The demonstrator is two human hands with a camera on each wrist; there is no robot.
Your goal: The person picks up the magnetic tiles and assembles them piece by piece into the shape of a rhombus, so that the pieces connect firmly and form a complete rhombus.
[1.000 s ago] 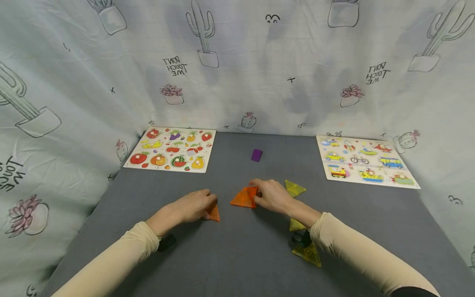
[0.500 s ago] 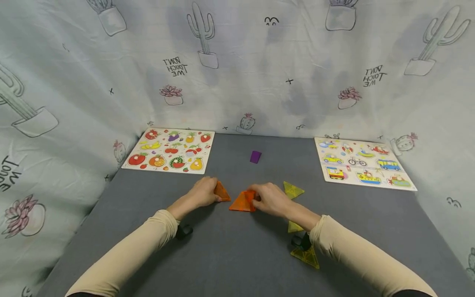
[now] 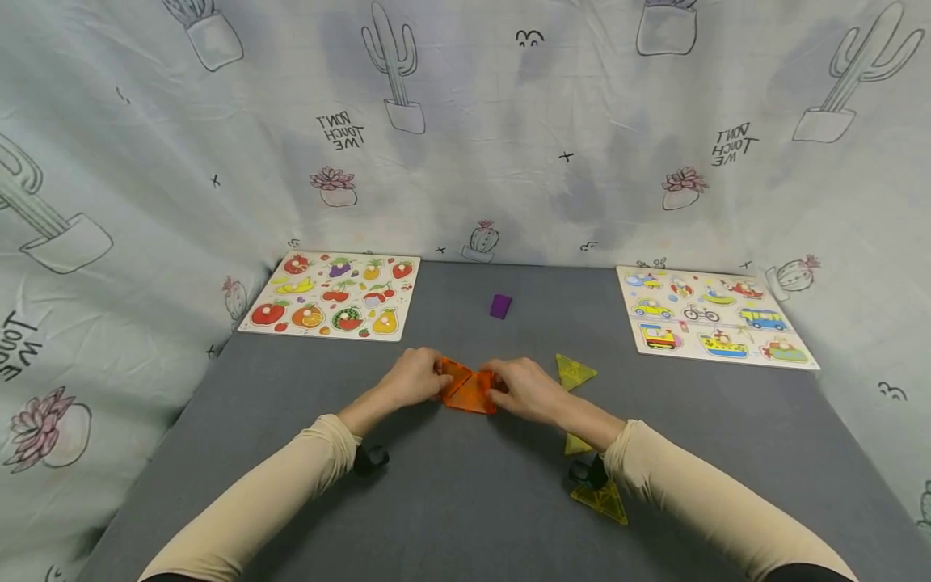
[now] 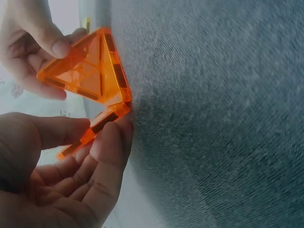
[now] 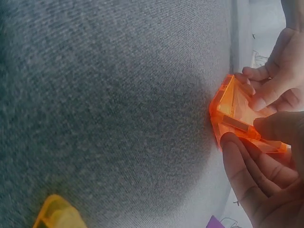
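Orange tiles, two triangles, meet edge to edge on the grey table (image 3: 451, 501), in front of the purple block (image 3: 500, 305). Left hand (image 3: 410, 378) pinches the left tile (image 3: 452, 375) between thumb and fingers; right hand (image 3: 527, 390) pinches the right tile (image 3: 474, 394). Yellow triangles (image 3: 575, 372) lie just right.

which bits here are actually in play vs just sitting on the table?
In play: two orange triangle tiles, left hand pinching one, right hand the other.

Lying about: yellow triangle tiles, purple block, fruit puzzle board, vehicle puzzle board.
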